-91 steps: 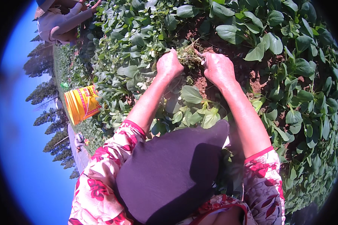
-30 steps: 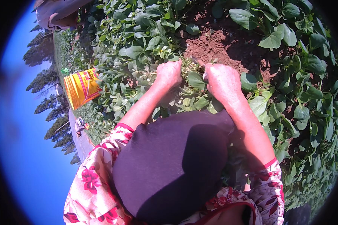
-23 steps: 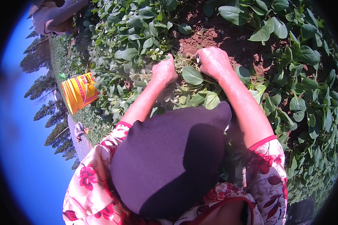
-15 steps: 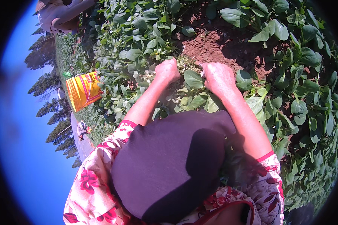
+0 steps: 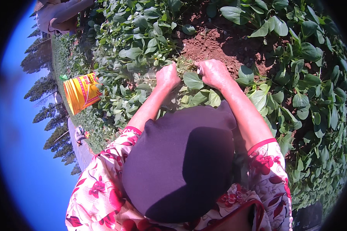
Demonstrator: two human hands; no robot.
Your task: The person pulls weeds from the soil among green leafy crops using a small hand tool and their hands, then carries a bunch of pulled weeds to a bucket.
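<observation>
My left hand (image 5: 168,77) is a fist low among the leafy green plants (image 5: 137,52); what its fingers close on is hidden. Just to its right, my right hand (image 5: 214,74) is closed around a small handle-like thing (image 5: 199,70) with a shiny round end. The rest of that thing is covered by the hand. Between the two fists is a tuft of thin, pale green weeds (image 5: 186,64). A broad green leaf (image 5: 192,80) lies right below the gap, close to the right hand.
Reddish, crumbly soil (image 5: 208,45) shows beyond my hands. Dense broad-leaved plants (image 5: 310,90) grow on the right. A yellow bucket (image 5: 82,92) stands at the left, near another person (image 5: 58,16) at the upper left. A rounded dark cloth shape (image 5: 177,161) fills the lower middle.
My right hand has shifted a little left, closer to my left hand. Both fists stay closed. The whole view has slid slightly.
</observation>
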